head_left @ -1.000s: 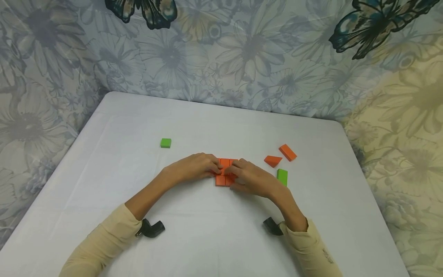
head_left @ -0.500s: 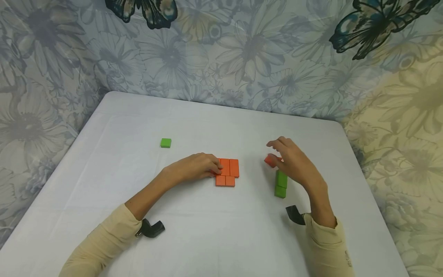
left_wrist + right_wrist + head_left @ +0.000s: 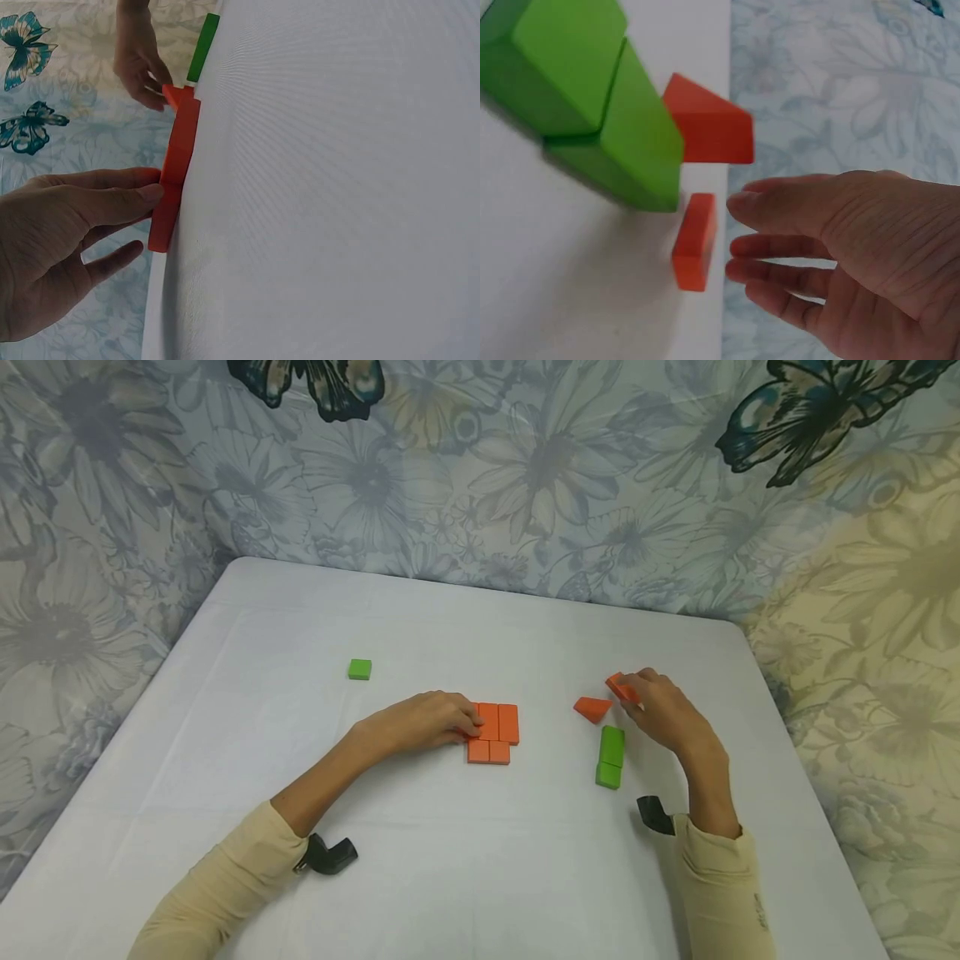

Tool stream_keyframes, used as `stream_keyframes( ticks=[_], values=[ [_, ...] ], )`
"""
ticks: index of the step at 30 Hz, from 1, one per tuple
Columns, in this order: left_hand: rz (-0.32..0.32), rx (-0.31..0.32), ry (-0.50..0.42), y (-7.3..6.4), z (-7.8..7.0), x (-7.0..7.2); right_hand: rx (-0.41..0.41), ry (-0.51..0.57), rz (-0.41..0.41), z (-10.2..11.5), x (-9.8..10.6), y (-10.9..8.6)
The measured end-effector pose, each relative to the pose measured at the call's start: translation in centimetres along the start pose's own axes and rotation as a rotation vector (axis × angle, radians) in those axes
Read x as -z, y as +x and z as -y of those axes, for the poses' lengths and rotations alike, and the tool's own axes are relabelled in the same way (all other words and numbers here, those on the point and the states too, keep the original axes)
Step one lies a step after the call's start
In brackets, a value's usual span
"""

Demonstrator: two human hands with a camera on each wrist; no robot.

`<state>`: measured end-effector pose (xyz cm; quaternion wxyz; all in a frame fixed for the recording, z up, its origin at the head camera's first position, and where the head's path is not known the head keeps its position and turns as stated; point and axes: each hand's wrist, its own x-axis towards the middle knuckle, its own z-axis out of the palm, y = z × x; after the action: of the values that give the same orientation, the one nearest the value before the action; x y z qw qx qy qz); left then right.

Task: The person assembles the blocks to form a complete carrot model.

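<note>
Several flat orange blocks (image 3: 489, 722) lie edge to edge in a group at the table's middle. My left hand (image 3: 423, 721) holds the group's left side. In the left wrist view its thumb and index finger (image 3: 135, 178) meet at an orange block's edge (image 3: 172, 176). At the right, my right hand (image 3: 667, 712) hovers over a loose orange rectangular block (image 3: 619, 685), partly covering it. In the right wrist view the fingers (image 3: 780, 246) are spread from the thumb, a small gap from that block (image 3: 695, 244). A wedge-shaped orange block (image 3: 592, 708) lies just left of it.
Two green blocks (image 3: 611, 757) stand end to end in front of the orange wedge. One small green block (image 3: 360, 669) lies at the back left. A white cloth covers the table (image 3: 450, 877), and a flower-patterned wall (image 3: 480, 485) rises behind it.
My right hand has left the orange group and moved right, past the wedge, to the loose orange block. My left hand has stayed where it was.
</note>
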<state>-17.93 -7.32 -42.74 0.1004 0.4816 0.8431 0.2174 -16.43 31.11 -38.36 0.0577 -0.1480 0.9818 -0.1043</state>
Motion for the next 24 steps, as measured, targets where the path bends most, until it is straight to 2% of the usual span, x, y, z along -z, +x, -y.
stream_keyframes(
  ticks=[6,12,24],
  values=[
    [-0.001,0.001,-0.002,0.0,0.0,0.0,-0.045,0.021,0.075,-0.8,-0.9,0.5],
    [-0.005,-0.006,-0.006,0.0,-0.1,0.1,-0.066,-0.006,0.084,-1.1,-1.1,0.4],
    [-0.001,0.012,-0.014,-0.1,-0.3,0.2,-0.165,0.01,0.144,-1.6,-1.2,0.7]
  ],
)
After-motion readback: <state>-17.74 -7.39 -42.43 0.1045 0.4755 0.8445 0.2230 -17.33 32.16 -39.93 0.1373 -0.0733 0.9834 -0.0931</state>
